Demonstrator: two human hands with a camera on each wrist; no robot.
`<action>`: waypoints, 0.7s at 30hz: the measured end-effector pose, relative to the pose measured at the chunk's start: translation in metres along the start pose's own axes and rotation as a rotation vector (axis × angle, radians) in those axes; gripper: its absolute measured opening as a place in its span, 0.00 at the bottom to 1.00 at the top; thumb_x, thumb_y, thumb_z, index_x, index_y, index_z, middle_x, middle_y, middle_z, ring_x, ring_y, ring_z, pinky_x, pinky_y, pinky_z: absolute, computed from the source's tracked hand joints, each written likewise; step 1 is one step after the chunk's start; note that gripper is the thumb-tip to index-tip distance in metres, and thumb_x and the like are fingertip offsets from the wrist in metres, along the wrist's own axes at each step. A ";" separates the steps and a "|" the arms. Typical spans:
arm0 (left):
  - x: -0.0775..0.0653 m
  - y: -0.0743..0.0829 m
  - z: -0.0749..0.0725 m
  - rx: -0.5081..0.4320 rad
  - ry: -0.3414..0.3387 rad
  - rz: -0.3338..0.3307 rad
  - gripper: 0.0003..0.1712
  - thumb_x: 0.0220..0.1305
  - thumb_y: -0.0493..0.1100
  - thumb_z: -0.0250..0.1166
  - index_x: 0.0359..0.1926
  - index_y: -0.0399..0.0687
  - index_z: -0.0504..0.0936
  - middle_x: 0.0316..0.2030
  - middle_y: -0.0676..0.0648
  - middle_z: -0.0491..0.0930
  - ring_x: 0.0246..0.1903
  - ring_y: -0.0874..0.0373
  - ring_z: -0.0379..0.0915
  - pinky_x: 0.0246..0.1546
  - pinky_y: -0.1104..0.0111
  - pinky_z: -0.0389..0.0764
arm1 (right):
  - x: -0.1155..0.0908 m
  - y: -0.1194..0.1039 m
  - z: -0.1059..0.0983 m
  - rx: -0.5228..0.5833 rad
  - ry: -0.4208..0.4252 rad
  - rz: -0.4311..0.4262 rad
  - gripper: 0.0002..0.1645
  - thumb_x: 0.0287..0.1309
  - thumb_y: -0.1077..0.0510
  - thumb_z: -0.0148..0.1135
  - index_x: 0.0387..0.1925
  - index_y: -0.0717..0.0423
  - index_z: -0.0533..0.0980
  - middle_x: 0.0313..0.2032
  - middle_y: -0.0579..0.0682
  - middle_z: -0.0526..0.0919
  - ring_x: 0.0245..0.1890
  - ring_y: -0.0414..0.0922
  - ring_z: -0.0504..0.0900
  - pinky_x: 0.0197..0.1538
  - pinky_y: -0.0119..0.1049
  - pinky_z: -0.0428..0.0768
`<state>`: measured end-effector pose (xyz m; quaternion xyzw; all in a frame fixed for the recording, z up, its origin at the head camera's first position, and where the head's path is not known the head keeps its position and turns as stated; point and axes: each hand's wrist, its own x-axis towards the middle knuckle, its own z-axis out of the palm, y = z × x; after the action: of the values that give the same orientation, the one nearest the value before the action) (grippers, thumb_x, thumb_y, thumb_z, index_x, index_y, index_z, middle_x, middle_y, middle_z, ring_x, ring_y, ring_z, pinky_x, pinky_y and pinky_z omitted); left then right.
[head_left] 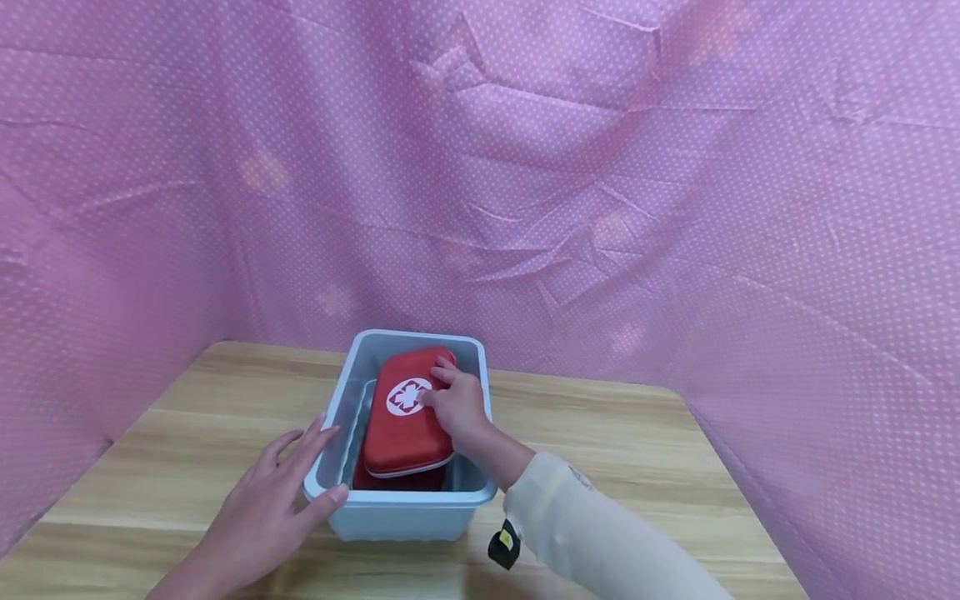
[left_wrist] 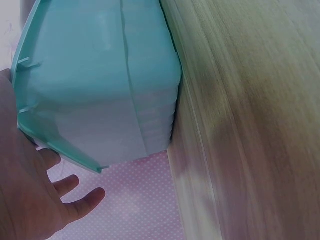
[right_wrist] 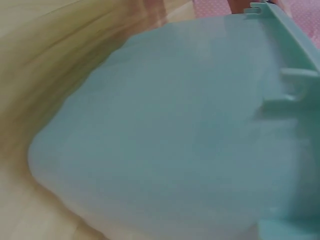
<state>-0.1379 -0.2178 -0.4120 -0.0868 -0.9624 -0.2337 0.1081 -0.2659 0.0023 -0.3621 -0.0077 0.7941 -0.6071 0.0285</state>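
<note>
A pale blue plastic bin [head_left: 405,521] stands on the table. Inside it lies a red zippered first-aid case [head_left: 405,437] with a white oval emblem, tilted over another dark red item [head_left: 401,482] that is mostly hidden beneath. My right hand [head_left: 461,408] grips the upper case by its right side, thumb on the lid near the emblem. At the bin's left rim, my left hand [head_left: 273,492] rests with fingers extended and the thumb by the near corner. The left wrist view shows spread fingers [left_wrist: 86,204] beside the bin's outer wall [left_wrist: 95,100].
The wooden table [head_left: 600,467] extends on both sides of the bin. Pink dotted cloth [head_left: 480,208] hangs behind and along both sides. A black strap piece [head_left: 505,546] dangles from the right sleeve [head_left: 600,525]. The bin's side [right_wrist: 165,130] fills most of the right wrist view.
</note>
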 end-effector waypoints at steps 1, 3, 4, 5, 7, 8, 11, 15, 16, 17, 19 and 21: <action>0.000 0.000 0.000 0.001 0.004 0.005 0.44 0.61 0.74 0.49 0.74 0.74 0.46 0.71 0.46 0.53 0.66 0.41 0.49 0.44 0.26 0.62 | 0.001 0.000 0.001 -0.003 0.005 0.009 0.28 0.57 0.63 0.64 0.61 0.53 0.74 0.65 0.39 0.69 0.69 0.51 0.61 0.54 0.45 0.79; 0.000 -0.001 0.000 0.000 0.013 0.014 0.44 0.61 0.73 0.51 0.74 0.73 0.47 0.71 0.46 0.53 0.66 0.42 0.49 0.44 0.26 0.63 | 0.001 0.000 0.003 -0.005 0.014 0.036 0.28 0.57 0.63 0.64 0.61 0.53 0.74 0.65 0.39 0.70 0.69 0.51 0.61 0.55 0.45 0.78; 0.000 -0.001 0.000 -0.001 0.007 0.009 0.44 0.61 0.73 0.50 0.74 0.73 0.46 0.71 0.46 0.53 0.66 0.42 0.49 0.44 0.26 0.63 | 0.001 0.001 0.004 -0.011 0.020 0.044 0.28 0.57 0.63 0.65 0.61 0.52 0.74 0.65 0.39 0.70 0.69 0.51 0.61 0.55 0.45 0.78; 0.000 -0.001 0.000 0.000 0.006 0.007 0.44 0.61 0.73 0.50 0.74 0.74 0.46 0.71 0.46 0.52 0.66 0.42 0.49 0.44 0.26 0.63 | 0.000 0.001 0.004 -0.015 0.025 0.056 0.28 0.57 0.62 0.65 0.61 0.52 0.74 0.64 0.38 0.70 0.69 0.51 0.61 0.55 0.45 0.78; -0.001 -0.002 0.001 -0.004 0.020 0.014 0.43 0.61 0.72 0.52 0.74 0.74 0.47 0.72 0.47 0.52 0.66 0.42 0.50 0.44 0.26 0.63 | -0.001 0.002 0.005 -0.030 0.028 0.066 0.28 0.57 0.62 0.65 0.60 0.52 0.75 0.64 0.38 0.71 0.68 0.52 0.62 0.54 0.45 0.79; -0.002 -0.001 0.002 -0.005 0.025 0.015 0.43 0.61 0.72 0.52 0.74 0.74 0.47 0.72 0.47 0.52 0.66 0.42 0.50 0.44 0.26 0.63 | -0.001 0.002 0.004 -0.032 0.027 0.071 0.28 0.57 0.62 0.65 0.60 0.51 0.75 0.64 0.38 0.71 0.68 0.52 0.62 0.53 0.45 0.79; -0.005 0.000 0.002 -0.013 0.049 0.025 0.42 0.62 0.70 0.54 0.73 0.75 0.48 0.72 0.48 0.53 0.66 0.42 0.51 0.44 0.27 0.63 | -0.003 0.002 0.005 -0.044 0.025 0.082 0.27 0.58 0.61 0.64 0.60 0.51 0.75 0.64 0.38 0.70 0.67 0.52 0.62 0.54 0.46 0.79; -0.007 0.003 0.001 -0.017 0.059 0.029 0.42 0.62 0.69 0.54 0.73 0.75 0.49 0.71 0.48 0.53 0.66 0.42 0.51 0.44 0.27 0.63 | -0.004 0.002 0.004 -0.053 0.011 0.082 0.27 0.58 0.62 0.64 0.61 0.52 0.74 0.65 0.40 0.70 0.68 0.52 0.62 0.56 0.45 0.78; -0.007 0.003 0.001 -0.018 0.055 0.027 0.42 0.63 0.69 0.54 0.73 0.74 0.48 0.71 0.47 0.54 0.65 0.42 0.51 0.43 0.27 0.64 | -0.004 0.003 0.004 -0.054 0.004 0.083 0.28 0.57 0.62 0.64 0.61 0.52 0.74 0.65 0.40 0.69 0.68 0.52 0.62 0.56 0.45 0.78; -0.007 0.004 0.000 -0.019 0.048 0.019 0.42 0.62 0.70 0.53 0.74 0.74 0.48 0.71 0.46 0.54 0.65 0.41 0.51 0.43 0.27 0.64 | -0.005 0.003 0.004 -0.057 -0.003 0.085 0.28 0.57 0.62 0.65 0.61 0.52 0.74 0.66 0.40 0.69 0.68 0.52 0.62 0.56 0.45 0.78; -0.008 0.005 0.000 -0.020 0.034 0.006 0.43 0.62 0.71 0.52 0.74 0.74 0.47 0.71 0.45 0.54 0.65 0.41 0.51 0.43 0.27 0.64 | -0.006 0.004 0.004 -0.063 -0.014 0.088 0.29 0.57 0.63 0.65 0.61 0.52 0.74 0.67 0.41 0.67 0.68 0.52 0.62 0.55 0.45 0.79; -0.008 0.007 0.000 -0.018 0.027 -0.002 0.43 0.62 0.72 0.51 0.74 0.74 0.47 0.71 0.44 0.53 0.65 0.40 0.51 0.43 0.26 0.64 | -0.006 0.005 0.003 -0.068 -0.019 0.091 0.30 0.56 0.63 0.65 0.62 0.51 0.73 0.67 0.41 0.66 0.68 0.53 0.61 0.53 0.45 0.79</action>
<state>-0.1285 -0.2129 -0.4110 -0.0837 -0.9588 -0.2438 0.1198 -0.2592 0.0009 -0.3680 0.0217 0.8134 -0.5778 0.0631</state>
